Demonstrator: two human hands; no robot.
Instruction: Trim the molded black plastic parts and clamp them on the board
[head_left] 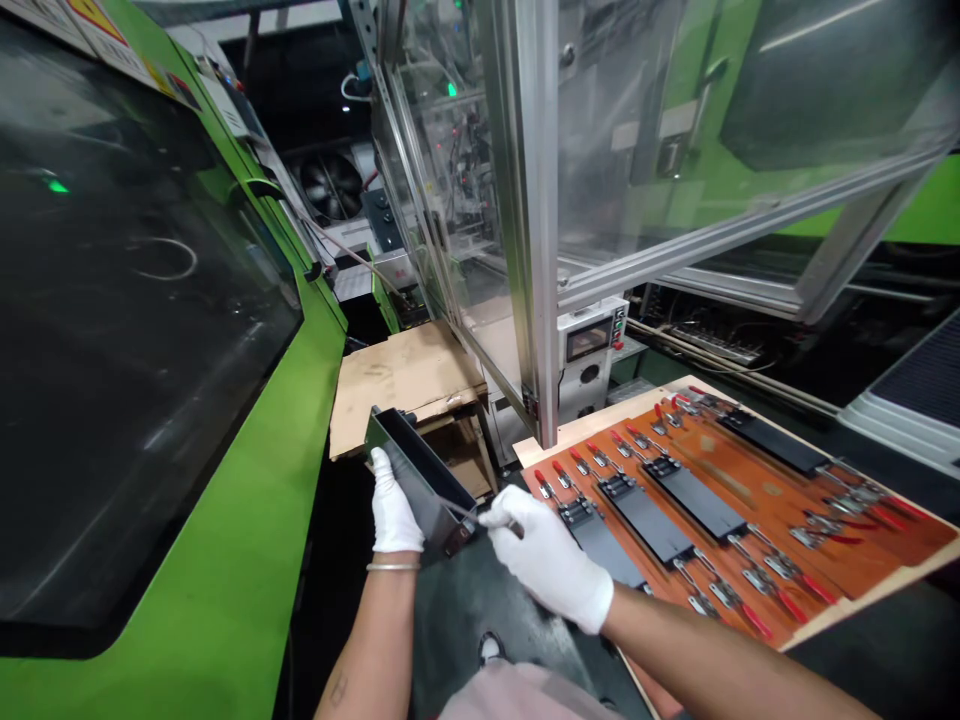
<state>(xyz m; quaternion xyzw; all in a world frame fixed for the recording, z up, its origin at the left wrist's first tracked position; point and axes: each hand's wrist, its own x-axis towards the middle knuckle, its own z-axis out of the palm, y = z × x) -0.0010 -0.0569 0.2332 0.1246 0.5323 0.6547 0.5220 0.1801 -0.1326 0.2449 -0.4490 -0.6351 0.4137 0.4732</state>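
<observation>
My left hand, in a white glove, is closed around the side of a long, dark, open-topped plastic box, which is held tilted in mid-air. My right hand, also white-gloved, is at the near right end of the box with its fingers pinched together. A thin grey rod-like tool runs from these fingertips to the box's end; its exact kind cannot be made out. The inside bottom of the box is in shadow.
To the right, an orange fixture board carries several dark flat panels and red-handled toggle clamps. A cardboard-topped stand is ahead. A green machine borders the left; an aluminium-framed clear enclosure rises ahead.
</observation>
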